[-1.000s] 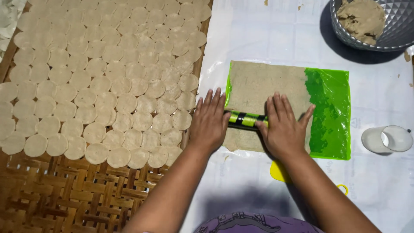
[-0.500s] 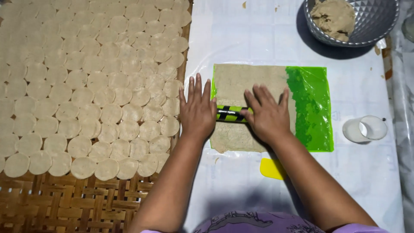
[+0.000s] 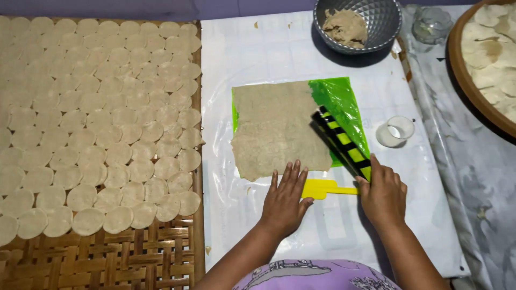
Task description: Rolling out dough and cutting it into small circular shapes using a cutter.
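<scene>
Head view looking straight down: the right hand point(image 3: 384, 196) has its fingers wrapped around the near end of a black and yellow striped roller point(image 3: 343, 142), lifting it at an angle so it points away to the far left over the dough. Left hand point(image 3: 285, 201) is flat and spread open, holding nothing, fingertips just touching the near edge of the rolled-out dough sheet point(image 3: 277, 129). That sheet lies on a green plastic sheet point(image 3: 341, 102), which sticks out on the right side, and both sit on a white plastic cover point(image 3: 258, 53) spread over the work surface. A yellow scraper point(image 3: 322, 188) lies between the two hands, just near of the dough. Right of the roller there's a small clear round cup point(image 3: 395, 131). On the far side sits a metal bowl point(image 3: 376, 24) with a lump of dough point(image 3: 344, 26) in it. Over on the left a woven bamboo tray point(image 3: 107, 263) is packed with rows of small round dough discs point(image 3: 97, 118), and another round tray point(image 3: 473, 80) with discs peeks in at the far right
</scene>
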